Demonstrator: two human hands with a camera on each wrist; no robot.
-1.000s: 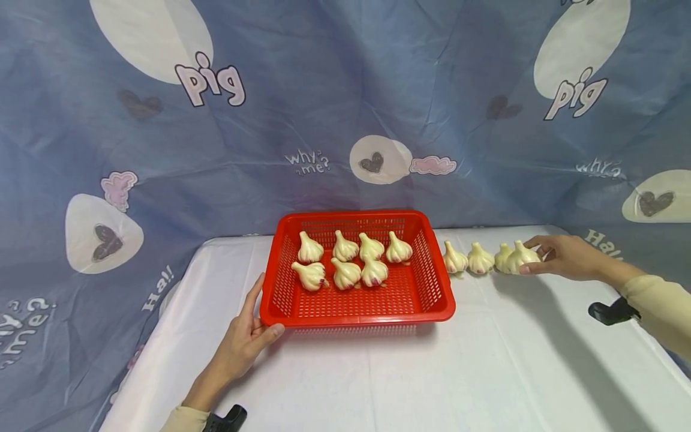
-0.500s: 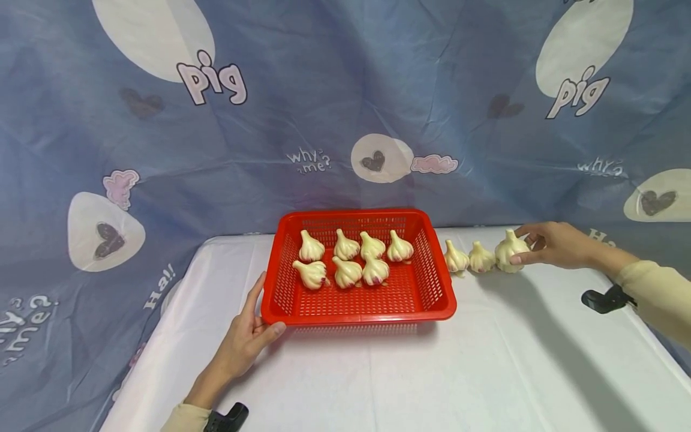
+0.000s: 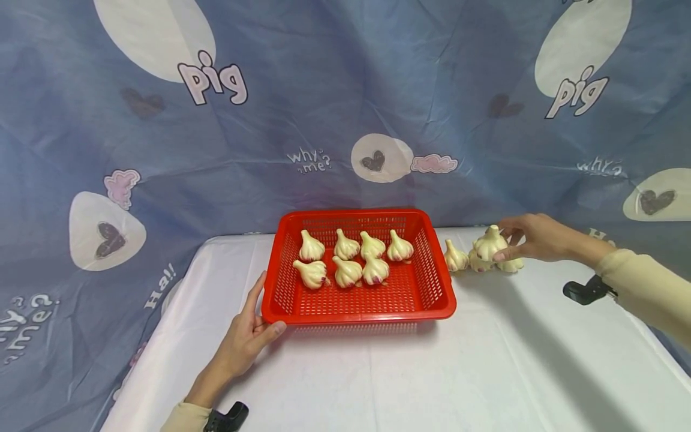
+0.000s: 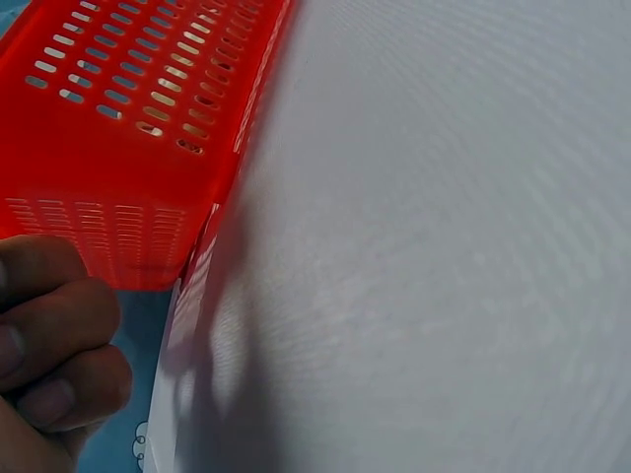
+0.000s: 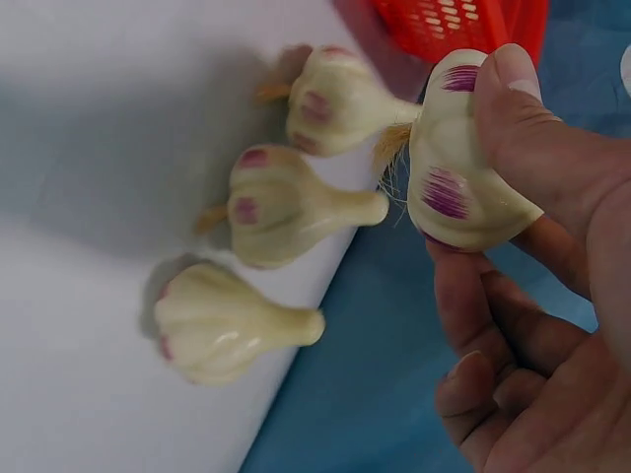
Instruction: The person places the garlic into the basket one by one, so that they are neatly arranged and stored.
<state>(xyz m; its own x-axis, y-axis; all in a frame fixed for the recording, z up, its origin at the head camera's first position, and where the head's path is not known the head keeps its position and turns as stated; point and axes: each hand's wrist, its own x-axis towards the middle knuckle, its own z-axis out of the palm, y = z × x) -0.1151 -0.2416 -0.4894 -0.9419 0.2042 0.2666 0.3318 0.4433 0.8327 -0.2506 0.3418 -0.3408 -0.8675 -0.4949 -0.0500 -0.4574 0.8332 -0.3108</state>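
My right hand (image 3: pixel 542 237) pinches a cream garlic bulb (image 3: pixel 489 243) between thumb and fingers, raised over a row of bulbs on the table. Purple streaks and a tuft of root show on the held bulb (image 5: pixel 463 168) in the right wrist view. Below it in that view stand three more bulbs, among them the nearest garlic bulb (image 5: pixel 232 323). At the left, my left hand (image 3: pixel 243 343) holds the front left corner of a red plastic basket (image 3: pixel 356 320), thumb at the front and index finger along the side. Several garlic bulbs (image 3: pixel 347 273) lie inside in two rows.
The table (image 3: pixel 432 384) is covered with a white cloth. Behind it hangs a blue printed curtain (image 3: pixel 302 78), close to the basket's back rim. The row's leftmost bulb (image 3: pixel 456 259) stands right beside the basket's right wall.
My right hand has lifted the rightmost bulb and carried it left over the row, uncovering the bulb that was behind it. The left hand and basket stay in place.
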